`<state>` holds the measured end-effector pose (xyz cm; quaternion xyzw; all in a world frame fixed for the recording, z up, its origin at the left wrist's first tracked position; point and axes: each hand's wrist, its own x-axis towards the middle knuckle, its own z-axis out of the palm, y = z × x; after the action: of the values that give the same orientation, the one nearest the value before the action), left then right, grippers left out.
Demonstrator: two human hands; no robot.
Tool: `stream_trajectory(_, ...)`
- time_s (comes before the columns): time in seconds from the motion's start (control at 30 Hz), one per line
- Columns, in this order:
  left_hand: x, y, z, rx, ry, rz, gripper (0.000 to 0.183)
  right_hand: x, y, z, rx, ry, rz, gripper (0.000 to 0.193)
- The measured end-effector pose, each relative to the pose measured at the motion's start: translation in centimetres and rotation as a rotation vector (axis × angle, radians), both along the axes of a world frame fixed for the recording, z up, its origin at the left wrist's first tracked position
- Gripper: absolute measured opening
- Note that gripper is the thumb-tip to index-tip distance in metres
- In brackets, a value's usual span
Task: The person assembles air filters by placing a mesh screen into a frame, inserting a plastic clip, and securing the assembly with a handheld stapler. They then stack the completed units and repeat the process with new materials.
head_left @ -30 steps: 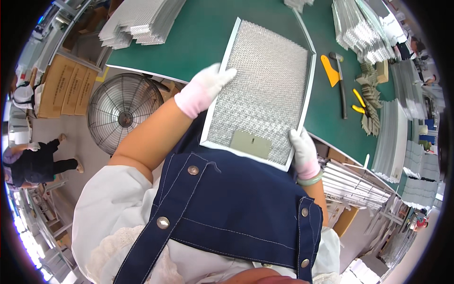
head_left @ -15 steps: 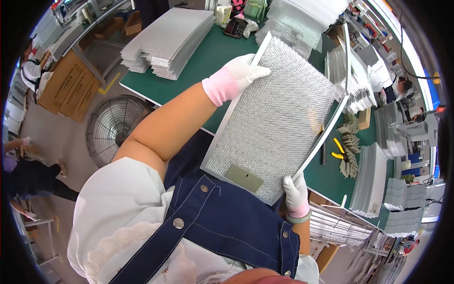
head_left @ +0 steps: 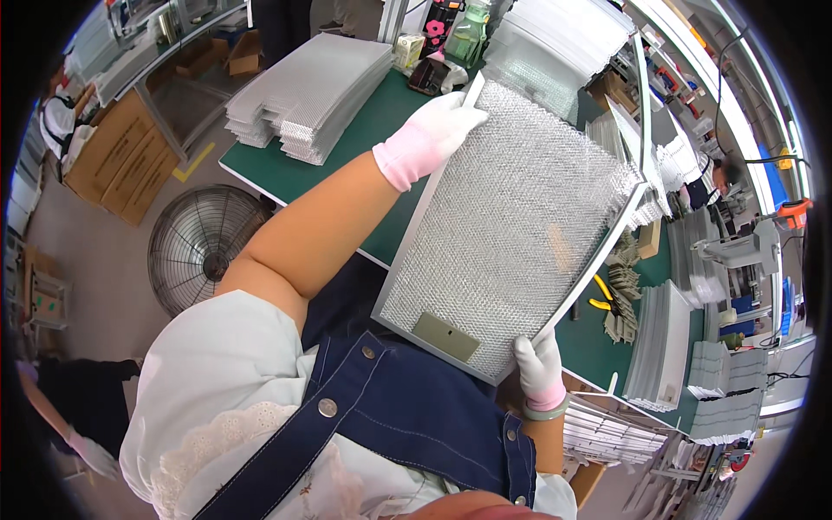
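Observation:
I hold a rectangular metal mesh filter panel (head_left: pixel 520 225) in a silver frame, lifted above the green table (head_left: pixel 277 169) and tilted toward me. My left hand (head_left: pixel 429 134), in a white and pink glove, grips its far left corner. At the near right corner my right hand (head_left: pixel 539 368), also gloved, grips the frame's edge. A small plain metal tab sits on the panel's near edge.
Stacks of mesh sheets (head_left: pixel 312 82) lie on the table's far left. More filter stacks (head_left: pixel 663 342) and yellow-handled pliers (head_left: pixel 602 295) lie at the right. A floor fan (head_left: pixel 204 243) stands left of the table, near cardboard boxes (head_left: pixel 113 156). Bottles (head_left: pixel 468 35) stand at the back.
The panel has been raised off the table and tilted up toward me. My left hand moved up and away along its far corner; my right hand stayed at the near right corner.

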<state>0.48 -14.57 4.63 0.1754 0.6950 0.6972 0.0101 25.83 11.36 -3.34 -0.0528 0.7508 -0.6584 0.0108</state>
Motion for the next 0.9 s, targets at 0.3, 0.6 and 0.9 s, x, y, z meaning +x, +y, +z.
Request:
stream_trajectory(0.3,2.1,0.8,-0.3,0.626,-0.147,-0.237,0.036,-0.3,2.3,1.8,0.108,-0.018,0.015,0.059)
stream_trajectory(0.6,3.2,0.9,0.7,0.418,-0.167,-0.090,0.037,-0.1,4.4,4.6,0.142,-0.079,0.055,0.066)
stream_trajectory(0.9,2.5,1.5,-2.1,0.552,-0.150,-0.128,0.034,-0.1,5.6,4.9,0.183,-0.112,0.044,0.054)
